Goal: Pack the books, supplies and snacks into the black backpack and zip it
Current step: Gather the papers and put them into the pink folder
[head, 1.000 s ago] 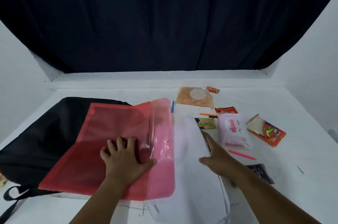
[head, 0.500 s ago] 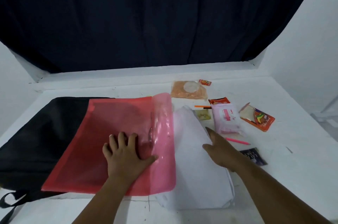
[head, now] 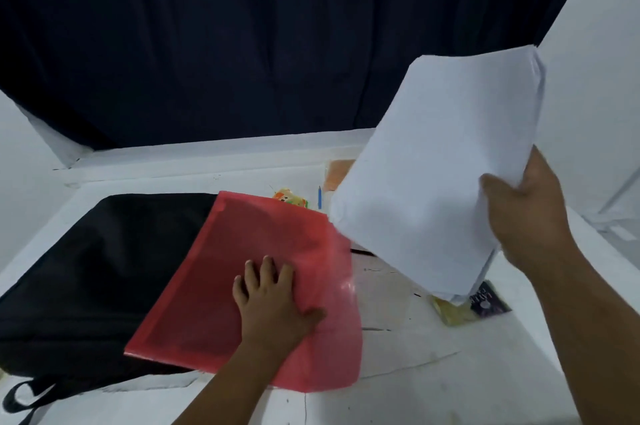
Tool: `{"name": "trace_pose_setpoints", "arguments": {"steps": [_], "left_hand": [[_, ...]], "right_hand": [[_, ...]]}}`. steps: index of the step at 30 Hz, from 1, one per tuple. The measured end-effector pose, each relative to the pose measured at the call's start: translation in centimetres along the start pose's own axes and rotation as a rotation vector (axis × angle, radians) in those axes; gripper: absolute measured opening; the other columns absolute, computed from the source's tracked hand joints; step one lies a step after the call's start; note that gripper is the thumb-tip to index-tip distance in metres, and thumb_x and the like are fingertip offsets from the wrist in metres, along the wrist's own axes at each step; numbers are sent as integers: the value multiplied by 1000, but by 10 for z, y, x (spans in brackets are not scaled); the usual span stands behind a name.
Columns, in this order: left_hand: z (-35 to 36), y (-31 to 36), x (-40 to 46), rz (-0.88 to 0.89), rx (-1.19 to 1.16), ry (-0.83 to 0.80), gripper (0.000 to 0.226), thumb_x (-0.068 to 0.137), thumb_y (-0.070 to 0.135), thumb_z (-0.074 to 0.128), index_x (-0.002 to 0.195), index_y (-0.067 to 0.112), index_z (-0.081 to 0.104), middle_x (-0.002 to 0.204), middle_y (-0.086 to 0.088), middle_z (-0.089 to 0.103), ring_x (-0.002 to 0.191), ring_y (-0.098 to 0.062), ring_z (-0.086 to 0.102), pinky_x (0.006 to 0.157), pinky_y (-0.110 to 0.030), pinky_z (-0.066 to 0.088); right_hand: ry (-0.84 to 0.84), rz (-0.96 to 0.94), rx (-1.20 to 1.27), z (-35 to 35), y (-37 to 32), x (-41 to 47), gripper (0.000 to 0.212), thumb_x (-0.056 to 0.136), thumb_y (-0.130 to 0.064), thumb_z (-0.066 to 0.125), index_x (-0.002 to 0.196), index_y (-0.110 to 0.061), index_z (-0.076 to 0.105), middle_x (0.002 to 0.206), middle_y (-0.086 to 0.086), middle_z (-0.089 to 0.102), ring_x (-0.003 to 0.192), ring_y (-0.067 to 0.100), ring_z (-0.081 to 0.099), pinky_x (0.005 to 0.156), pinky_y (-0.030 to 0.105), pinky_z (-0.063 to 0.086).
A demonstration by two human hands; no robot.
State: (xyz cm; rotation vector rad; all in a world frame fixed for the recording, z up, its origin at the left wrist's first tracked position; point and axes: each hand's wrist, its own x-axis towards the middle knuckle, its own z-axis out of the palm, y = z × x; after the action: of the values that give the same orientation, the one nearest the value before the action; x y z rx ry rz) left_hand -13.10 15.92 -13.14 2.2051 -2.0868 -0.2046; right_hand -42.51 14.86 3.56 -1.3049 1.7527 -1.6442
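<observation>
The black backpack (head: 79,272) lies flat on the left of the white table. A red translucent plastic folder (head: 249,268) rests partly on it, and my left hand (head: 273,303) presses flat on the folder's near right part, fingers spread. My right hand (head: 526,213) grips a thick stack of white paper (head: 433,175) by its right edge and holds it tilted in the air above the table's right half. The stack hides most of the snacks behind it.
A blue pen (head: 319,197) and a yellow-green snack packet (head: 289,197) lie beyond the folder. An orange packet (head: 337,173) peeks out behind the paper. A small dark booklet (head: 488,301) and a yellowish item (head: 450,313) lie under the stack. The backpack strap (head: 24,397) loops near-left.
My right hand has taken hold of the white paper stack and lifted it off the table, up and to the right. My left hand stays pressed on the red folder.
</observation>
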Motion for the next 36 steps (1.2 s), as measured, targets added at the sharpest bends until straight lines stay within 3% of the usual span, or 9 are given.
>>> {"name": "trace_pose_setpoints", "arguments": {"steps": [4,8,12,14,16,18,25,29,36], "left_hand": [[2,32,-3,61,-22,9,79,76,60,57,147,32,37,155,-3,35,151,-38,12,118,-57,15],[-2,53,-5,84,-149,-27,66,81,38,18,134,29,56,136,6,55,151,-36,18,116,-54,23],[4,52,-2,76,-297,159,34,77,33,55,104,29,74,106,5,73,137,-36,46,104,-56,34],[4,55,-1,104,-338,232,45,75,25,41,105,28,75,103,2,74,125,-32,57,100,-58,40],[8,60,2,181,-324,261,52,78,17,35,115,30,70,110,4,71,117,-29,61,93,-55,46],[18,65,6,266,-291,174,49,87,12,52,129,36,62,134,6,61,132,-27,50,98,-54,42],[38,87,0,241,-311,-210,26,90,44,58,114,51,65,151,12,25,150,-14,8,115,-62,6],[38,98,-1,159,-232,-197,64,68,84,59,121,48,65,146,15,27,147,-10,12,117,-62,4],[45,106,-9,164,-154,-113,113,46,93,52,142,34,40,144,10,29,146,-17,17,118,-64,8]], "right_hand": [[-159,187,75,15,14,-17,39,87,5,51,100,-30,60,95,-8,68,86,13,65,72,28,50],[-290,147,-261,5,32,-24,46,93,-1,43,127,-31,50,99,-11,57,87,13,55,67,24,42],[-364,98,-500,-13,44,-11,56,94,-1,42,144,-28,41,122,2,58,102,23,51,83,29,35],[-428,65,-565,-19,44,-6,57,96,-1,43,146,-28,40,135,4,56,111,25,53,85,26,34],[-403,29,-585,-25,37,1,56,97,-2,44,147,-28,40,140,4,54,120,27,52,88,25,34],[-323,-19,-571,-30,27,10,55,97,-3,44,146,-26,41,132,3,56,114,26,52,86,26,33],[-188,-22,-386,-38,17,24,50,91,-3,42,133,-29,48,102,-11,54,95,18,49,72,28,37],[-155,8,-323,-43,25,22,43,88,-3,42,122,-27,52,95,-12,57,94,22,55,69,29,39],[-303,-2,-497,-42,38,8,57,97,-3,43,146,-31,39,133,2,56,121,27,53,90,22,32]]}}
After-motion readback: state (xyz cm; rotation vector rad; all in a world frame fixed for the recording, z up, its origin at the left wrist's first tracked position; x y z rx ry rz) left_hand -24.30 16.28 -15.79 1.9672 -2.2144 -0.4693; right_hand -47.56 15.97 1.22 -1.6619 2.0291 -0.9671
